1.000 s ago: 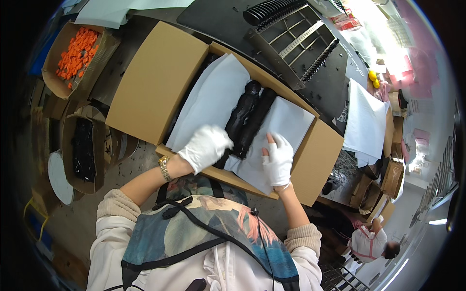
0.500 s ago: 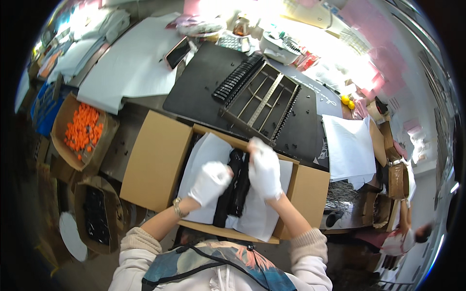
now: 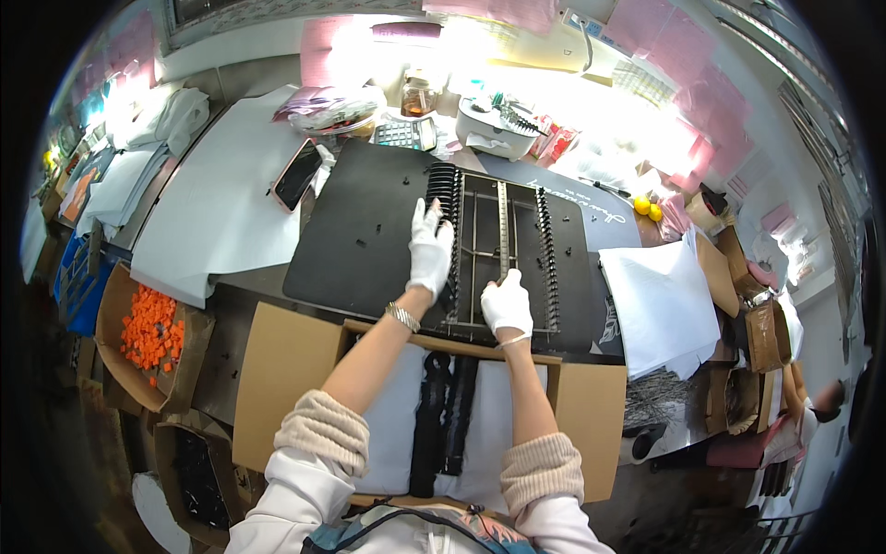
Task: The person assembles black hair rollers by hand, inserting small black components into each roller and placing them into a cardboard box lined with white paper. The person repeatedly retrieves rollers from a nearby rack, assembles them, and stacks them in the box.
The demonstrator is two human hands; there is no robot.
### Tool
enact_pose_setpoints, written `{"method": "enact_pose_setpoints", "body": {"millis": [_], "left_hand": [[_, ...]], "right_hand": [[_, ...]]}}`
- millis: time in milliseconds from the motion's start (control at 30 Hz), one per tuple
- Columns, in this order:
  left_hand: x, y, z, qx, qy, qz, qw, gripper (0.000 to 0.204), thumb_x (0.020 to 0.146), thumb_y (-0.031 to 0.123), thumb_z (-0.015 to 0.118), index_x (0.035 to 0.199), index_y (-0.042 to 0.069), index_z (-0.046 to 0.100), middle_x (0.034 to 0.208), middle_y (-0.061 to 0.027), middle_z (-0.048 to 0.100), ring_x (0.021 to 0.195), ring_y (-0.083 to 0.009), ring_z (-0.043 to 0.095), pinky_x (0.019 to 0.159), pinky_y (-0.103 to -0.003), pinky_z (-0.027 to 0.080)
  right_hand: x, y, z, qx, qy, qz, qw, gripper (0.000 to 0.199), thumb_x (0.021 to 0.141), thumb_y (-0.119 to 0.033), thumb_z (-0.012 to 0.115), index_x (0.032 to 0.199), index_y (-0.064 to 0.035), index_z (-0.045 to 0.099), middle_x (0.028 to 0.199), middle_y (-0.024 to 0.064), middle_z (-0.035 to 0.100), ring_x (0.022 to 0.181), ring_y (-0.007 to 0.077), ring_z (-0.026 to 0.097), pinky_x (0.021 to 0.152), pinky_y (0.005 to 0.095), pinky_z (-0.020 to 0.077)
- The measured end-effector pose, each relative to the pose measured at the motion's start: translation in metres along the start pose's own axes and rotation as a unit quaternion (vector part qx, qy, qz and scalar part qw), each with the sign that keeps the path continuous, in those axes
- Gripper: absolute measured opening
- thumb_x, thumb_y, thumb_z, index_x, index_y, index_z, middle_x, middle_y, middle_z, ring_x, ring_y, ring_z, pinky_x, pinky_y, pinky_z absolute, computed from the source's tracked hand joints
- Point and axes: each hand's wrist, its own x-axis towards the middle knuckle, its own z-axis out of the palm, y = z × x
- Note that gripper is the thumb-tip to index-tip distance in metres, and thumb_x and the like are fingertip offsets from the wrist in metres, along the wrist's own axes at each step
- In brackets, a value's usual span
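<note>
On the black mat (image 3: pixel 346 235) stands a metal rack (image 3: pixel 503 208) with a ruler-like bar down its middle and toothed sides. Along its left side runs a row of black ribbed parts (image 3: pixel 444 180). My left hand (image 3: pixel 430 254), in a white glove, lies against this row with fingers stretched and apart. The gloved right hand (image 3: pixel 507 307) is closed at the near end of the middle bar. Below my forearms an open cardboard box (image 3: pixel 591 425) contains white paper (image 3: pixel 388 429) and two long black bundles (image 3: pixel 430 420).
At the left are a carton of orange pieces (image 3: pixel 152 332) and a carton of black pieces (image 3: pixel 196 475). A phone (image 3: pixel 297 175) lies on white sheeting (image 3: pixel 217 203). Paper sheets (image 3: pixel 660 295) are at the right. A white tub (image 3: pixel 496 127) stands behind the rack. Another person is at far right.
Both hands have moved from above the box forward to the rack. The left hand has opened out onto the black row. The rack now stands straighter in view, and the view has tilted up.
</note>
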Motion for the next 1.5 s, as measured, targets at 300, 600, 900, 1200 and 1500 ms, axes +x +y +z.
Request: {"method": "enact_pose_setpoints", "body": {"millis": [300,600,900,1200,1500], "left_hand": [[0.179,-0.036,0.051,0.028,-0.087,-0.001,0.996,0.043,0.104,0.033,0.051,0.083,0.002,0.072,0.084,-0.0068,0.071,0.078,-0.0138,0.064,0.077,-0.03,0.048],[0.247,-0.047,0.081,0.478,-0.224,0.229,0.818,0.039,0.101,0.024,0.047,0.131,-0.001,0.048,0.13,-0.0136,0.055,0.102,-0.0247,0.066,0.083,-0.034,0.053],[0.197,-0.005,0.06,0.472,-0.317,-0.035,0.822,0.063,0.1,0.051,0.031,0.13,0.005,0.062,0.136,-0.0182,0.059,0.129,-0.0352,0.053,0.111,-0.042,0.038],[0.072,0.016,0.003,0.409,-0.314,-0.025,0.856,0.051,0.098,0.042,0.039,0.115,0.004,0.069,0.123,-0.0177,0.066,0.117,-0.0379,0.061,0.099,-0.045,0.048],[0.035,0.053,-0.028,0.419,-0.383,-0.073,0.82,0.053,0.095,0.052,0.049,0.118,0.01,0.071,0.124,-0.0167,0.067,0.117,-0.0361,0.061,0.1,-0.043,0.047]], "right_hand": [[-0.003,-0.014,-0.005,-0.01,-0.005,0.038,0.999,0.034,0.092,-0.022,0.058,0.114,0.0025,0.047,0.085,0.0283,0.069,0.08,0.0452,0.069,0.072,0.0502,0.0553],[-0.006,-0.019,-0.008,-0.019,0.001,0.049,0.999,0.036,0.092,-0.024,0.059,0.115,0.0012,0.047,0.084,0.0284,0.069,0.082,0.0451,0.069,0.076,0.0513,0.0545],[-0.006,-0.02,-0.008,-0.049,0.012,0.067,0.996,0.034,0.1,-0.035,0.048,0.111,-0.0023,0.05,0.085,0.0286,0.069,0.082,0.0466,0.068,0.074,0.0538,0.0541],[-0.01,-0.023,-0.008,-0.047,0.044,0.056,0.996,0.034,0.101,-0.035,0.049,0.11,-0.0028,0.054,0.096,0.0247,0.071,0.085,0.042,0.07,0.074,0.0503,0.0561],[-0.075,-0.012,0.011,0.025,0.182,-0.416,0.891,0.031,0.068,-0.025,0.085,0.075,-0.0127,0.057,0.073,0.0034,0.055,0.074,0.026,0.056,0.074,0.0397,0.0419]]}}
